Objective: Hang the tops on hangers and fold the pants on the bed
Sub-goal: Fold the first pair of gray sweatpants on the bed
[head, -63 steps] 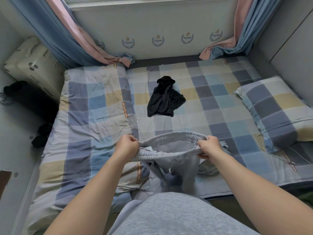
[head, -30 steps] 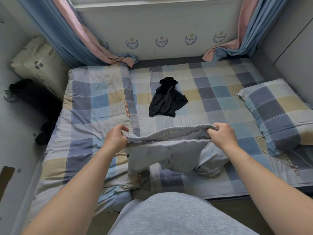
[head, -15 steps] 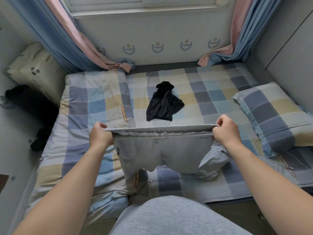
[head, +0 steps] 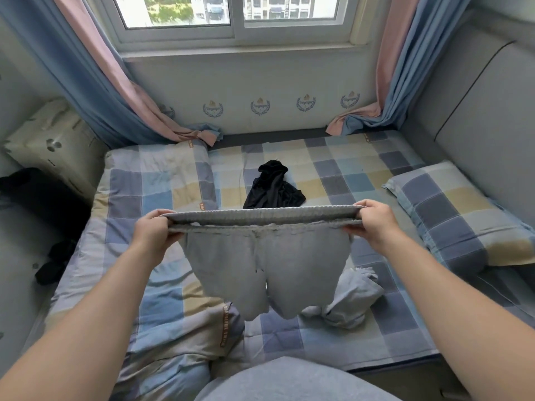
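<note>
The grey pants (head: 266, 256) hang in the air above the bed (head: 362, 169), their elastic waistband pulled taut and level and the legs drooping toward the checked sheet. The left hand (head: 153, 233) grips the waistband's left end and the right hand (head: 376, 224) its right end. On each hand the fingers curl over the top edge and pinch the band against the thumb.

Just past the pants, a black garment (head: 273, 188) lies crumpled on the sheet. Beside the pants' hanging leg ends, to the right, sits a bunched pale blue-grey garment (head: 353, 299). Left of the pants is a folded quilt (head: 162, 180) in the same check, and right of them a checked pillow (head: 463, 218). Far beyond the pants, blue and pink curtains (head: 95, 82) flank a window (head: 231, 13).
</note>
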A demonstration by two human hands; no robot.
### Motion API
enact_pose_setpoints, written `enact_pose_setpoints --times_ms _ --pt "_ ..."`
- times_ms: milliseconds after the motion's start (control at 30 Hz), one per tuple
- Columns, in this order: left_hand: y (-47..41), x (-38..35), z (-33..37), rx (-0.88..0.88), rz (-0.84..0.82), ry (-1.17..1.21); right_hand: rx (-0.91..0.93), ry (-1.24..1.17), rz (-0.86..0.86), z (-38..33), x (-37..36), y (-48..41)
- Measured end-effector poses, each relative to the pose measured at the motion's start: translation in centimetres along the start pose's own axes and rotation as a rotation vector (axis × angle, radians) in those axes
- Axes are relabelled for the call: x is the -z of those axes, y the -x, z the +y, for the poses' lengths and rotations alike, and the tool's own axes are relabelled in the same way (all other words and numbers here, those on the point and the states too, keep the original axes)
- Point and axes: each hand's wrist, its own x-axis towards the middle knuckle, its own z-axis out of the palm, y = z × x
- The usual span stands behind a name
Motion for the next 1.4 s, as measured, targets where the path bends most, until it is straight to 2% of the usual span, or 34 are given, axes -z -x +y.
enact_pose_setpoints --times_ms 133,200,267,367,433,500,667,767,800,933,1000,1100,1167,1267,1400 --pt "0.4 -0.9 1.7 -0.185 -0.018 -0.023 -0.009 -0.313 -0.134 -2.3 -0.5 0.3" --pt "0.9 -1.1 2.2 -0.269 -0.065 0.008 0.012 -0.381 -0.209 -2.9 -0.5 0.3" --pt "1.3 -1.0 2.4 -0.405 -0.092 -0.117 0.038 -0.399 -0.268 -3.3 -0.4 0.1" --pt "1.6 -1.0 2.1 -0.705 0.021 -0.474 0.121 -0.274 -0.292 -3.5 -0.5 -0.1" --pt "1.7 -1.0 2.2 -0.891 0.149 -0.542 0.258 -0.035 -0.187 -3.6 -0.7 -0.3" --pt "1.7 -0.9 2.7 -0.947 0.203 -0.547 0.366 0.114 -0.107 -4.0 -0.8 -0.4" --pt "0.8 -0.3 4.1 -0.585 0.172 -0.481 0.532 0.444 -0.007 -5.2 -0.6 -0.4" --pt "1.4 -0.6 5.1 -0.359 0.0 -0.106 0.522 0.444 -0.009 -5.9 -0.8 -0.4" --pt "1.3 -0.8 5.3 -0.282 -0.006 -0.03 0.498 0.432 -0.009 -6.1 -0.9 -0.4" --pt "0.8 -2.0 5.2 0.042 0.052 -0.039 0.412 0.443 0.02 -6.4 -1.7 -0.9" --pt "1.0 -2.7 5.0 0.127 0.022 -0.066 0.386 0.472 0.028 -6.4 -2.4 -0.9" --pt "2.0 -3.9 4.8 0.172 -0.033 -0.072 0.335 0.448 -0.022 -6.2 -3.6 -0.2" --pt "2.8 -4.9 4.9 0.154 -0.084 -0.054 0.283 0.344 -0.156 -6.4 -4.4 1.1" --pt "4.7 -6.8 5.2 0.005 -0.193 -0.08 0.328 0.287 -0.373 -6.9 -5.2 3.2" --pt "8.1 -9.1 6.1 -0.134 -0.417 -0.026 0.42 0.256 -0.543 -7.9 -6.7 5.6"
